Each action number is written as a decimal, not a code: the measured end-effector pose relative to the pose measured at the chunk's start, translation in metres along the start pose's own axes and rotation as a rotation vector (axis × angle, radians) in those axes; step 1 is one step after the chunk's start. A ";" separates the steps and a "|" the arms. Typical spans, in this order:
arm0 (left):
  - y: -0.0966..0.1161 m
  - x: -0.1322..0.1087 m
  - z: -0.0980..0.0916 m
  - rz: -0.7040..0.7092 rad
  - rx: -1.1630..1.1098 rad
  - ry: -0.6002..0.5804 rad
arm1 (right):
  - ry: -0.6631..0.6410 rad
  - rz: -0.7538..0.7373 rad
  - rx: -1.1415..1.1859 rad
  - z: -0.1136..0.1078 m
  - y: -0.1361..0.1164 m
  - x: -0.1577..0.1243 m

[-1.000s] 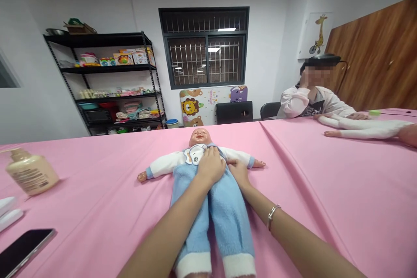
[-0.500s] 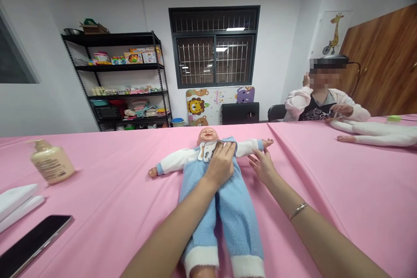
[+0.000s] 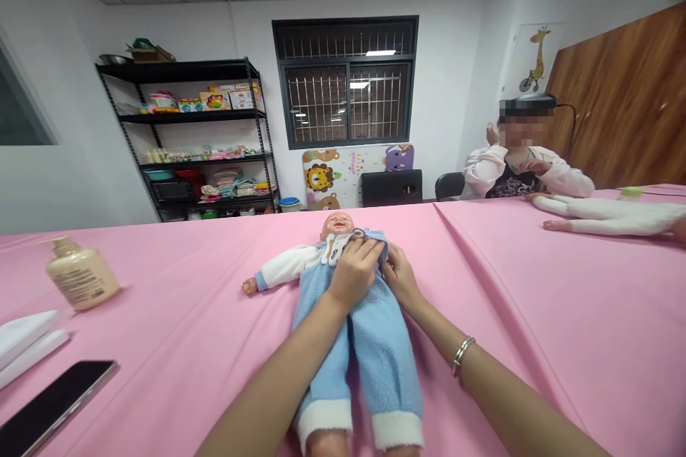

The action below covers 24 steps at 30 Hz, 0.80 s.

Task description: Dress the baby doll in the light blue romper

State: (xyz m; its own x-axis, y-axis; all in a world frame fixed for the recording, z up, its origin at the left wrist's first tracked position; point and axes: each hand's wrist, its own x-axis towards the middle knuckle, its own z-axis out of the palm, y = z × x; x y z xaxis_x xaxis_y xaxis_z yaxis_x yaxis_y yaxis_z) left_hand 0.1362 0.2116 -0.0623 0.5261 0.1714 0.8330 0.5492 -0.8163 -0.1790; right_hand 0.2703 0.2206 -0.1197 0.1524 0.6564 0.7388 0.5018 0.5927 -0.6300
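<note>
A baby doll lies face up on the pink tablecloth, its head away from me. It wears light blue fleece overalls with an animal face on the bib and a white top with blue cuffs. My left hand rests on the chest, its fingers curled over the bib's upper edge. Against the doll's side, at the shoulder on the right, my right hand has bent fingers partly tucked behind the blue cloth. What they grip is hidden, as is the doll's arm on that side. The other sleeve stretches out left.
A pump bottle, folded white cloths and a phone lie on the left of the pink tablecloth. Across the table at right sits a person near another doll in white. A shelf rack stands behind.
My right hand has moved left from the doll's outstretched arm to its shoulder, and that arm has gone out of sight. My left hand stays on the bib. The view has shifted slightly.
</note>
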 end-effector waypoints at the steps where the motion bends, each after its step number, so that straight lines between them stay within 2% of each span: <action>1: 0.000 0.001 0.001 -0.029 -0.005 -0.012 | -0.004 0.006 0.021 0.000 -0.001 0.001; 4: -0.002 0.002 0.003 -0.098 -0.061 -0.063 | -0.035 0.069 0.048 -0.002 -0.007 0.002; 10: -0.003 0.002 0.004 -0.164 -0.211 -0.174 | -0.003 0.231 0.181 -0.008 -0.011 0.004; 16: -0.001 0.005 0.000 -0.216 -0.336 -0.183 | 0.077 0.477 0.445 -0.011 -0.018 0.009; 19: -0.001 0.006 -0.001 -0.264 -0.420 -0.185 | 0.143 0.651 0.625 -0.012 -0.022 0.013; 24: -0.002 0.003 0.004 -0.337 -0.530 -0.125 | 0.204 0.862 0.853 -0.014 -0.028 0.017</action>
State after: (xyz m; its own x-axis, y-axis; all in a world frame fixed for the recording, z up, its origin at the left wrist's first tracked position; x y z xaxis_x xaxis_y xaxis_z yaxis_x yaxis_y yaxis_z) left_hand 0.1393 0.2164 -0.0612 0.4695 0.5035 0.7253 0.3191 -0.8627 0.3923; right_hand 0.2709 0.2090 -0.0861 0.3273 0.9447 -0.0205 -0.5342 0.1671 -0.8287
